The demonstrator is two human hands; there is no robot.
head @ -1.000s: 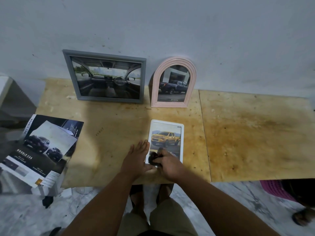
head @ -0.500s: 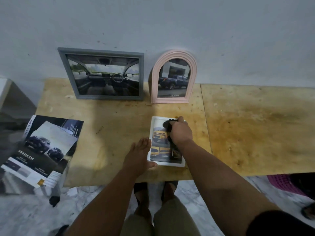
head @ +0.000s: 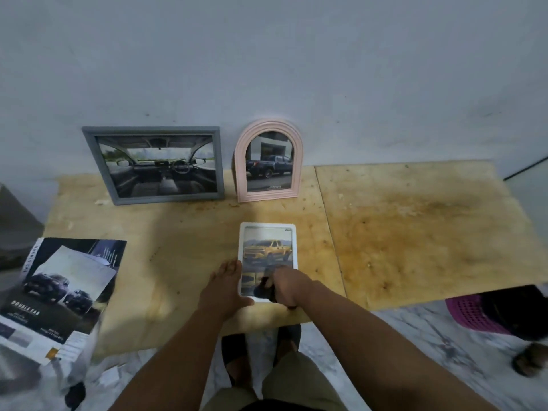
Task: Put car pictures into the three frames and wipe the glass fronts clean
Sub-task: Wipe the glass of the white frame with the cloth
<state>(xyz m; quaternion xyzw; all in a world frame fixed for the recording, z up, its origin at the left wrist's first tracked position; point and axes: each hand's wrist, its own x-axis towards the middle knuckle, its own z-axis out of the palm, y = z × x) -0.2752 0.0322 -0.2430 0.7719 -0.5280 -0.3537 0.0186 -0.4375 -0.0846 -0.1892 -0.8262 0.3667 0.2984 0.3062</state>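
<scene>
Dark cloth (head: 263,289), right hand (head: 286,287), white frame (head: 268,229)

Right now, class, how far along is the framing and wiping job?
Done: all three frames hold car pictures; the grey frame and pink arched frame stand against the wall. In hand: the left hand steadies the white frame while the right hand rubs a dark cloth on its glass. Left: finishing that wipe.

Dim, soft-shadowed, edges warped and blurred
</scene>
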